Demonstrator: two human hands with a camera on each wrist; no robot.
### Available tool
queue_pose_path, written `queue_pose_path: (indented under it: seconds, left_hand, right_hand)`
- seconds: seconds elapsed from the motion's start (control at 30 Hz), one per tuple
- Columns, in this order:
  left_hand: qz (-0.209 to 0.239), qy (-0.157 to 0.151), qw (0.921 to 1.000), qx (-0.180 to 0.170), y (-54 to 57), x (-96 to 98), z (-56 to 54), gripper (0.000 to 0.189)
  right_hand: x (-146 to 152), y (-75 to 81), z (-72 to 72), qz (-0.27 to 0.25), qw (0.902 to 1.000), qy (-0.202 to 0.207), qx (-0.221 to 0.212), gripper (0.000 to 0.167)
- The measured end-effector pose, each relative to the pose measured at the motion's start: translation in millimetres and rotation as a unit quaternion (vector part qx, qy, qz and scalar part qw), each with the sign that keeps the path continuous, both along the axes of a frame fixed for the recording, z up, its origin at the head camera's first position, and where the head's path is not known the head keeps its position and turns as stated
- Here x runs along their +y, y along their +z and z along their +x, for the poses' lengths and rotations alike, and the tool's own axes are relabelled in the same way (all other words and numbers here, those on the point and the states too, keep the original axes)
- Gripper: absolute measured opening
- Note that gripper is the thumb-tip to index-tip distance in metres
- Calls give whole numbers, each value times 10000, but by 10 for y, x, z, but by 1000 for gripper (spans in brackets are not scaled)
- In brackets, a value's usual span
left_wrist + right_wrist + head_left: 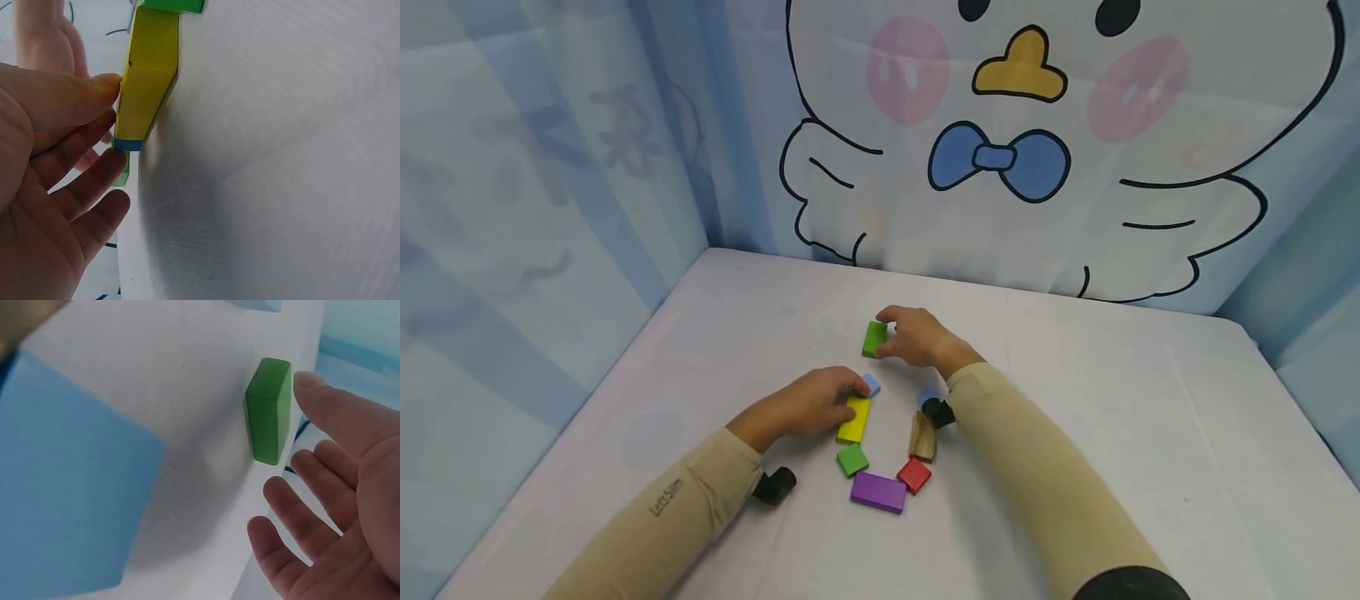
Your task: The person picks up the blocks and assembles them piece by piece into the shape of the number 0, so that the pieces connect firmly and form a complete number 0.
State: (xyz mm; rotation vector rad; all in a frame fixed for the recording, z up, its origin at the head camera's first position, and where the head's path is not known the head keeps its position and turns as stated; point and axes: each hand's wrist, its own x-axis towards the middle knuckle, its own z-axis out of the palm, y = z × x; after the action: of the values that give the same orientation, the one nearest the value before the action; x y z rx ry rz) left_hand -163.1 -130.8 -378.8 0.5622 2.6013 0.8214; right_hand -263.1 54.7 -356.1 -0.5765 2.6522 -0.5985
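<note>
My left hand (811, 402) reaches in from the left, its thumb at the side of a yellow block (853, 422) and its fingertips by a small light-blue block (871, 385). In the left wrist view, the yellow block (150, 59) lies beside the thumb, with the light-blue block (127, 145) at its far end near the fingertips. Farther back, my right hand (919, 337) spreads thumb and fingers about a green rectangular block (874, 338). The right wrist view has this green block (269, 412) on the table, with a gap between it and the thumb and fingers.
Nearer on the white tabletop (1075, 467), blocks form a curve: a green square (852, 459), a purple rectangle (878, 492), a red square (914, 475) and a wood-grained piece (922, 437). A blue block (927, 396) is partly hidden by the right wrist camera (938, 412). A printed curtain (1000, 225) stands behind.
</note>
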Motion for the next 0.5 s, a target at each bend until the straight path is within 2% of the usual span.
queue_pose_path:
  seconds: [0.5]
  left_hand:
    - [-9,100,9999,-35,-10,6,-1,31]
  right_hand:
    - [-58,-83,-80,106,9999,-81,-49,63]
